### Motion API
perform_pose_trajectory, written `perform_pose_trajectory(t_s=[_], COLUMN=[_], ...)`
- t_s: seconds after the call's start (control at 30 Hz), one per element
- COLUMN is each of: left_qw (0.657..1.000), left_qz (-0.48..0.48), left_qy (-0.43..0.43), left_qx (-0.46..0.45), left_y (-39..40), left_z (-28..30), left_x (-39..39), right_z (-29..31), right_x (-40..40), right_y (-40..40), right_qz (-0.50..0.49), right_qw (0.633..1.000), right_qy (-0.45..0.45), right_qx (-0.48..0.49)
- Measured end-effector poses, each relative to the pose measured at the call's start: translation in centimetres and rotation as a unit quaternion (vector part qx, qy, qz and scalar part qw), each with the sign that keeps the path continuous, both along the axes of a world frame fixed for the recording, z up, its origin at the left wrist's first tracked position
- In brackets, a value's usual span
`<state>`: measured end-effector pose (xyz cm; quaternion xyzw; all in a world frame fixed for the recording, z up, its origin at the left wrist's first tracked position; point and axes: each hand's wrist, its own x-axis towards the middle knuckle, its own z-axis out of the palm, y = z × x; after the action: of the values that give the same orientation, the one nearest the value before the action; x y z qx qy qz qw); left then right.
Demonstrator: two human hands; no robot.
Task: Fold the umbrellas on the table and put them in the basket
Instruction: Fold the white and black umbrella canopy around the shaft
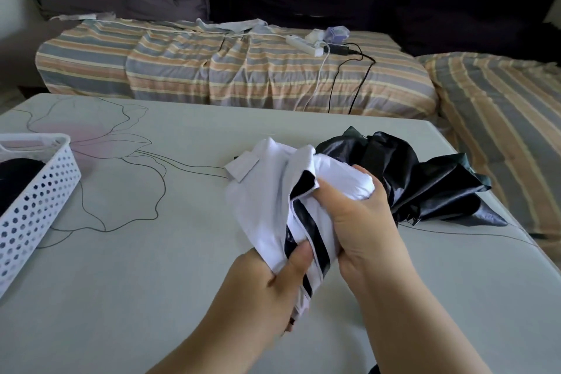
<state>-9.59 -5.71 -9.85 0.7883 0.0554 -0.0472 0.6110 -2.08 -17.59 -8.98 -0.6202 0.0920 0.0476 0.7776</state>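
A sofa [236, 76] under a striped cover runs behind my pale table [151, 252], which has a flower outline drawn across its top. At the far left edge of the table sits a white perforated basket [33, 200] with something dark inside; I cannot tell what it is. Toward the middle, my left hand [273, 285] curls around the lower end of a white umbrella [267, 206] with black stripes, thumb pressed on the fabric. My right hand [361, 218] grips the same umbrella higher up, fingers closed around its bunched canopy, holding it just above the table. Its strap tab sticks out on the left side. Just beyond my right hand, a black umbrella [425, 182] lies crumpled and unfolded on the table near its right edge. On the sofa lies a white power strip [305, 46] with cables.
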Motion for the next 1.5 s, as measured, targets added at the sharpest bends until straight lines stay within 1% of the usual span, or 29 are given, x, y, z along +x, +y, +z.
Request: perform_pose_trajectory(t_s=[0.03,0.07,0.1,0.13,0.17,0.23,0.3,0.33,0.37,0.4,0.43,0.5,0.57,0.67,0.73,0.8,0.9,1.0,1.03,1.1,1.2,1.27,1.33,1.37,1.43,1.5], left_qw=[0.998,0.995,0.992,0.992,0.994,0.996,0.983,0.973,0.966,0.965,0.968,0.98,0.989,0.996,0.997,0.997,0.998,0.996,0.994,0.986,0.972,0.965,0.956,0.951,0.923,0.895], left_qz=[0.008,0.007,0.007,-0.004,-0.018,-0.062,-0.146,-0.181,-0.204,-0.218,-0.219,-0.186,-0.136,-0.078,-0.065,-0.056,-0.048,-0.034,-0.011,0.079,0.178,0.215,0.213,0.193,0.156,0.133], left_qy=[-0.019,-0.041,-0.055,-0.063,-0.068,-0.063,-0.023,-0.001,0.023,0.039,0.046,0.04,0.035,0.033,0.036,0.034,0.046,0.016,0.013,0.028,0.055,0.032,-0.005,-0.019,-0.032,-0.019], left_qx=[0.058,0.095,0.117,0.107,0.086,-0.008,-0.106,-0.141,-0.158,-0.144,-0.114,-0.059,-0.04,0.007,0.03,0.031,-0.02,-0.084,-0.108,-0.144,-0.141,-0.147,-0.202,-0.242,-0.351,-0.424], left_y=[0.0,-0.1,0.0,0.0,0.1,0.5,1.4,1.7,1.9,1.9,1.9,1.5,1.0,0.6,0.4,0.0,-0.2,-0.1,0.0,-0.1,0.0,0.5,1.0,1.3,1.7,2.0], left_z=[-0.3,-0.6,-0.9,-0.8,-1.0,-1.1,-0.7,-0.6,-0.5,-0.3,-0.3,0.0,0.3,0.6,0.6,0.7,0.3,0.5,0.7,1.5,0.6,0.4,0.9,1.4,2.3,3.1], left_x=[0.0,0.1,0.1,0.0,0.0,0.4,0.9,1.0,0.9,0.8,0.7,0.5,0.4,0.3,0.1,-0.1,0.2,0.1,0.3,0.8,2.8,3.0,2.0,1.5,1.1,1.2], right_z=[0.0,0.1,0.1,0.2,0.1,0.4,0.7,0.8,0.9,1.1,1.1,1.3,1.1,0.5,0.2,0.1,0.3,1.4,1.6,1.5,1.0,0.8,0.6,0.6,0.7,0.9], right_x=[0.1,0.1,0.1,0.2,0.2,0.0,-0.3,-0.4,-0.5,-0.6,-0.6,-0.7,-0.6,-0.4,-0.5,-0.5,-0.6,-1.7,-2.1,-2.7,-3.2,-3.5,-3.6,-3.5,-3.1,-2.6], right_y=[0.2,0.4,0.4,0.2,0.0,-0.4,-0.4,-0.4,-0.3,-0.2,-0.2,-0.2,-0.2,0.9,1.6,1.4,0.6,1.2,1.5,2.2,3.0,3.3,3.3,3.3,3.3,3.2], right_qz=[-0.001,-0.001,-0.005,-0.007,-0.007,-0.003,0.006,0.018,0.032,0.044,0.055,0.067,0.065,0.058,0.049,0.04,0.024,0.005,-0.004,-0.029,-0.052,-0.057,-0.06,-0.057,-0.036,0.02], right_qw=[1.0,1.0,1.0,1.0,0.999,0.998,0.997,0.996,0.995,0.993,0.991,0.989,0.992,0.996,0.998,0.998,0.997,0.995,0.994,0.992,0.99,0.989,0.989,0.99,0.993,0.994], right_qy=[0.007,0.009,0.008,0.001,-0.01,-0.028,-0.042,-0.05,-0.058,-0.065,-0.071,-0.078,-0.076,-0.064,-0.04,-0.038,-0.073,-0.102,-0.108,-0.119,-0.132,-0.135,-0.135,-0.131,-0.11,-0.088], right_qx=[0.0,0.008,0.02,0.026,0.034,0.052,0.061,0.069,0.081,0.093,0.104,0.108,0.077,0.0,-0.005,0.004,0.013,-0.002,-0.001,-0.001,0.002,0.0,-0.002,0.0,0.022,0.057])
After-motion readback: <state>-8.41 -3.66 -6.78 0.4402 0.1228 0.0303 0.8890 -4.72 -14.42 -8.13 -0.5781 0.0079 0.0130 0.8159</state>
